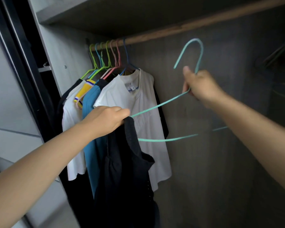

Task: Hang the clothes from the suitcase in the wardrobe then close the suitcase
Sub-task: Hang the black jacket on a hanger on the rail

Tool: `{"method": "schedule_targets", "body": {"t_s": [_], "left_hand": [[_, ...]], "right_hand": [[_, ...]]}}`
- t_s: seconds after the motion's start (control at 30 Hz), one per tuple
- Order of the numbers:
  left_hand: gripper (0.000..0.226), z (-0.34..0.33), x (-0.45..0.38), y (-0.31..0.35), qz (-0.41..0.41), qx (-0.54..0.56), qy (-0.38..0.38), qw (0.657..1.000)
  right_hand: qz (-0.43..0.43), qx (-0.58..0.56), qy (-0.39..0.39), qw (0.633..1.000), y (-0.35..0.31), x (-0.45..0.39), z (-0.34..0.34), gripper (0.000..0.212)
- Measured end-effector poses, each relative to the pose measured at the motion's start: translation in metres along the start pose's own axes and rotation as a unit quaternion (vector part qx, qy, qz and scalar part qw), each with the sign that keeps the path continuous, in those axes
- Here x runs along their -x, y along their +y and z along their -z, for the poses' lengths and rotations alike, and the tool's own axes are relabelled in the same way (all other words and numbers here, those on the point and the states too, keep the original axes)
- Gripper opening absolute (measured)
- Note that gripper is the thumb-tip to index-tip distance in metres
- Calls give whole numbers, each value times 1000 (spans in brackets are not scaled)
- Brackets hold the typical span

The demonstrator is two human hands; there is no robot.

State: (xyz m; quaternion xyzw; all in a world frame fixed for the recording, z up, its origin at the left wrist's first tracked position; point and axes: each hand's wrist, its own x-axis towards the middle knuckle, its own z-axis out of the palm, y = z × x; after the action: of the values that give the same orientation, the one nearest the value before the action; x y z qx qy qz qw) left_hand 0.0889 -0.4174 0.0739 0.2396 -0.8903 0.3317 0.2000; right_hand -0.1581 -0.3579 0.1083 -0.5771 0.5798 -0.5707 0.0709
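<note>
Inside the wardrobe (220, 79), a white T-shirt (138, 112) hung foremost on the rail (187, 26), its neck label too small to read. The left hand (105, 122) gripped a black garment (127, 170) at one end of a teal hanger (163, 103). The right hand (199, 84) was closed around the hanger's neck, below the rail.

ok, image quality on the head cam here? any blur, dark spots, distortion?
Head view: wardrobe interior is dim, the right side darkest, where spare hangers are smeared and faint. The teal hanger shows slight motion blur, its lower bar fading near the right hand. The white shirt is brightest. Wide-angle bowing curves the rail. The left hand is sharp.
</note>
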Motion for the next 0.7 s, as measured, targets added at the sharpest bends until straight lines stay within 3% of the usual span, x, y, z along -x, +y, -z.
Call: {"method": "schedule_targets", "body": {"t_s": [0.17, 0.33, 0.43, 0.53, 0.6, 0.7], "left_hand": [[7, 2, -10, 12, -50, -9, 22, 998], [8, 7, -22, 29, -92, 23, 87, 992], [7, 9, -35, 43, -117, 50, 102, 987], [11, 19, -38, 55, -63, 41, 55, 996], [23, 14, -36, 56, 9, -46, 53, 997], [36, 14, -28, 58, 49, -42, 22, 998]], "right_hand": [[-36, -91, -99, 990, 2, 24, -32, 60], [-103, -205, -125, 965, 16, 48, -47, 60], [-123, -267, -88, 952, 17, 58, -51, 61], [-155, -317, -11, 935, 19, 53, -37, 59], [-162, -340, 4, 926, 18, 52, -27, 58], [-126, -314, 7, 941, 14, 53, -21, 60]]}}
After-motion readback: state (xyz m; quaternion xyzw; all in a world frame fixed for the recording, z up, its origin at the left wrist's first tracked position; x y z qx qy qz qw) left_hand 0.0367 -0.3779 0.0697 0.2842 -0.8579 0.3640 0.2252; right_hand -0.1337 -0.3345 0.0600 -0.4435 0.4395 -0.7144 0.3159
